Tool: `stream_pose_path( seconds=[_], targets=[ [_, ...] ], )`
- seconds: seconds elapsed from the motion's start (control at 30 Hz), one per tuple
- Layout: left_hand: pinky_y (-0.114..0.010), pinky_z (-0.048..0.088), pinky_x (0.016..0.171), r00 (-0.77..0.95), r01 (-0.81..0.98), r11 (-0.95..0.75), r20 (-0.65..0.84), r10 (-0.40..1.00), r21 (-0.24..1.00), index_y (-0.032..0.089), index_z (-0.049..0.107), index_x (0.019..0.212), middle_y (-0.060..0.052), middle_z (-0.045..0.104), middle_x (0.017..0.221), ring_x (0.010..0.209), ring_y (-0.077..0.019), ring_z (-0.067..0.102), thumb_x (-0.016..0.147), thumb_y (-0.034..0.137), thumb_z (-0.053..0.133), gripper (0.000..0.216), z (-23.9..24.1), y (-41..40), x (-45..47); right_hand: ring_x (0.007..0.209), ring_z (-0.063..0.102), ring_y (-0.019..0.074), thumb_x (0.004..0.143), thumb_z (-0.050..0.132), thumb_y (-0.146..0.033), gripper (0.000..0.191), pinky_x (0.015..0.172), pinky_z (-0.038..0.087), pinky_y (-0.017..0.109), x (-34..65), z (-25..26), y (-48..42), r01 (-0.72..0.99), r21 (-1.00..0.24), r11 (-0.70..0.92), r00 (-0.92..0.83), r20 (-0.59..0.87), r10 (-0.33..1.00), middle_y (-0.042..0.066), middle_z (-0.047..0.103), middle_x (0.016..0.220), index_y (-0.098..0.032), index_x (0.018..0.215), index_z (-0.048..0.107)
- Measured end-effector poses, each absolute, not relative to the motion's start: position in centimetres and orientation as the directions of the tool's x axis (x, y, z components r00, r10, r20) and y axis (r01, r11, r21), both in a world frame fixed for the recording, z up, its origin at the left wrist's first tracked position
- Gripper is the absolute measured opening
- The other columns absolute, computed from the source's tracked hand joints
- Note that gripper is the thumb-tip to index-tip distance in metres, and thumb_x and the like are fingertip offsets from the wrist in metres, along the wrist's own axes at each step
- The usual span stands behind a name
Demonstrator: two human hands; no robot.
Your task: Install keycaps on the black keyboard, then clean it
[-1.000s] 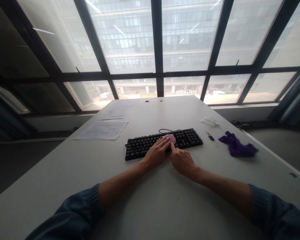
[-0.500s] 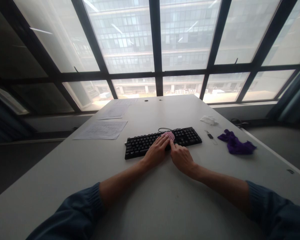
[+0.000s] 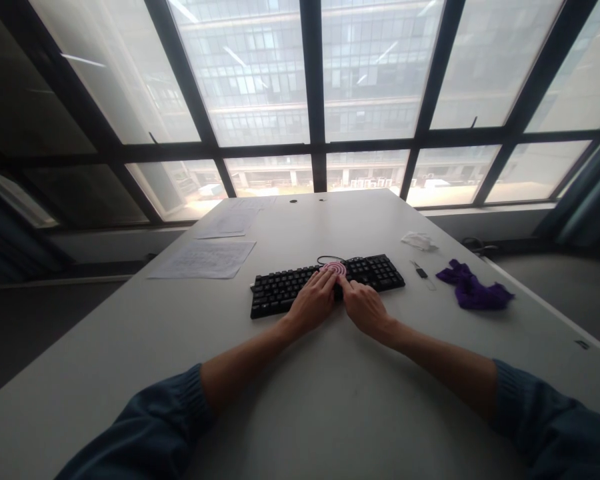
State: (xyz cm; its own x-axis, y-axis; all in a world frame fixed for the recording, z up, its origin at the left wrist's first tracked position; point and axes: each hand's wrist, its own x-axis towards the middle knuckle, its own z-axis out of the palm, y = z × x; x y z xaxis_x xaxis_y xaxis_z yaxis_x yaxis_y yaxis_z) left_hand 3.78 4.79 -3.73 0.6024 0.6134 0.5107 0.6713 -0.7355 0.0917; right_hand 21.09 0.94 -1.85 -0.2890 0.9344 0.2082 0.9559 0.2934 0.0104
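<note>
A round pink disc with pale spiral rings (image 3: 335,268) lies on the middle of a black keyboard (image 3: 275,291). My left hand (image 3: 315,297) rests over its lower left part, fingers stretched flat and close together. From the right, my right hand (image 3: 365,305) meets the disc's lower edge with the extended index finger; its other fingers are curled in. The thumb of that hand is mostly hidden, so how firmly it grips is unclear. Both hands cover some of the keys in front of the disc.
Printed papers (image 3: 205,260) lie to the left on the white table (image 3: 300,413). On the right are a crumpled white tissue (image 3: 419,241), a small dark item with a thin pale loop (image 3: 422,273) and a purple cloth (image 3: 475,288). The keyboard's cable (image 3: 330,257) curls behind it.
The pink disc has shifted slightly left and away under my fingers, and it looks a little flatter. My hands have barely moved; the keyboard stays put.
</note>
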Motion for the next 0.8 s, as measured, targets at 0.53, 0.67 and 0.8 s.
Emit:
stream_pose_path(
  seconds=[0.53,0.67,0.8],
  targets=[
    [-0.048,0.031,0.122,0.589,0.702,-0.708,0.499,0.636,0.075,0.013,0.046,0.147,-0.016,0.046,0.154,0.146,-0.0268,0.039,0.1,0.03,0.047,0.05,-3.4,5.2,3.4,0.094,0.069,0.0223,0.104,0.028,-0.019,0.049,0.084,0.049,0.03,21.9,-1.6,2.5,0.935,0.019,0.355,-0.353,0.167,0.921,0.015,0.069,0.107,-0.012,0.153,0.035],
    [-0.049,0.032,0.122,0.584,0.702,-0.709,0.513,0.629,0.069,0.013,0.041,0.151,-0.016,0.041,0.157,0.149,-0.0279,0.034,0.099,0.028,0.048,0.055,-3.7,5.2,3.4,0.098,0.067,0.0225,0.103,0.029,-0.016,0.051,0.089,0.048,0.031,21.8,-1.2,2.4,0.946,0.046,0.319,-0.322,0.193,0.927,0.017,0.068,0.112,-0.012,0.153,0.035],
    [-0.05,0.033,0.121,0.589,0.705,-0.707,0.513,0.625,0.051,0.013,0.038,0.152,-0.016,0.039,0.158,0.149,-0.0282,0.033,0.099,0.027,0.048,0.056,-4.0,5.2,3.4,0.099,0.066,0.0229,0.102,0.032,-0.015,0.051,0.089,0.047,0.031,21.9,-1.3,2.6,0.966,0.052,0.252,-0.257,0.243,0.935,0.017,0.067,0.112,-0.012,0.153,0.037]
  ],
)
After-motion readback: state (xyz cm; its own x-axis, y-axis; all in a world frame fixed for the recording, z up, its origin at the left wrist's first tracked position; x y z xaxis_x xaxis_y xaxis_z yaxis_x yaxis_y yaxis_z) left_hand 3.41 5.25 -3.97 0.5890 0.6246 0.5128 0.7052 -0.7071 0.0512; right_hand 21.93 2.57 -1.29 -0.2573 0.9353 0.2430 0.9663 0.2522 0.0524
